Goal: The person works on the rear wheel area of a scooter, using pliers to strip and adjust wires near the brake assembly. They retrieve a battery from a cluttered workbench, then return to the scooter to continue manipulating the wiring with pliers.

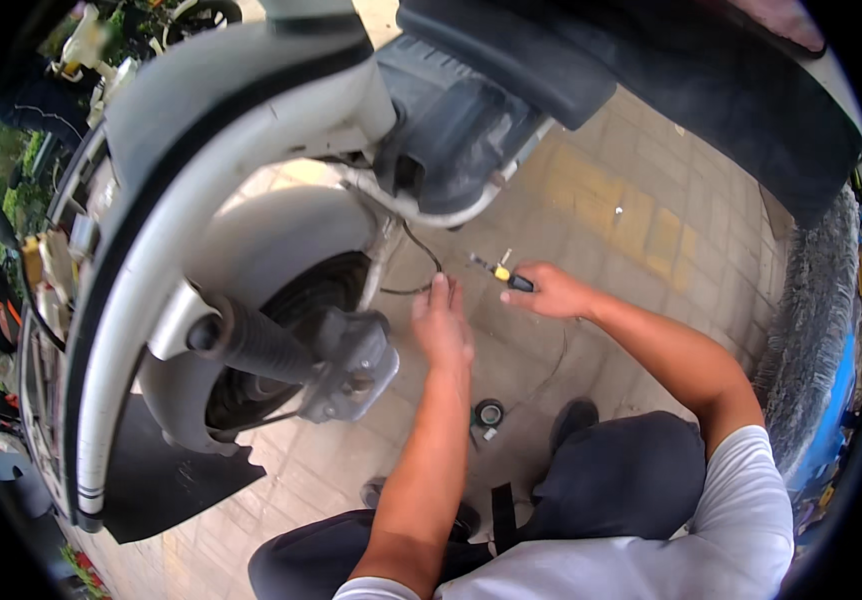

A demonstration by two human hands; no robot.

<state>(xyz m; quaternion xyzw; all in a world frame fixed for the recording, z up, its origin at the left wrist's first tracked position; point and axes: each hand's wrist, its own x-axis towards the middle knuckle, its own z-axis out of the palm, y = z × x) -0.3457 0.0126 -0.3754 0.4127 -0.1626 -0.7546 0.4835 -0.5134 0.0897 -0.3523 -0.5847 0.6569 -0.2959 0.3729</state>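
A dark cable (419,243) hangs down from the underside of a white scooter body (351,108). My left hand (439,318) has its fingers closed on this cable, near a bend where another dark strand runs off to the left. To the right, my right hand (551,290) grips a pair of pliers (517,281) with black and yellow handles. Their metal jaws point up and left toward the cable, apart from it. The scooter's wheel (281,300), with a grey mudguard, a shock absorber and a metal bracket, stands left of my left hand.
A roll of dark tape (489,412) lies on the paved floor between my feet, with a small pale piece beside it. A thin wire trails over the paving. On the right is a grey shaggy cover (819,330). A black panel (176,470) lies under the wheel.
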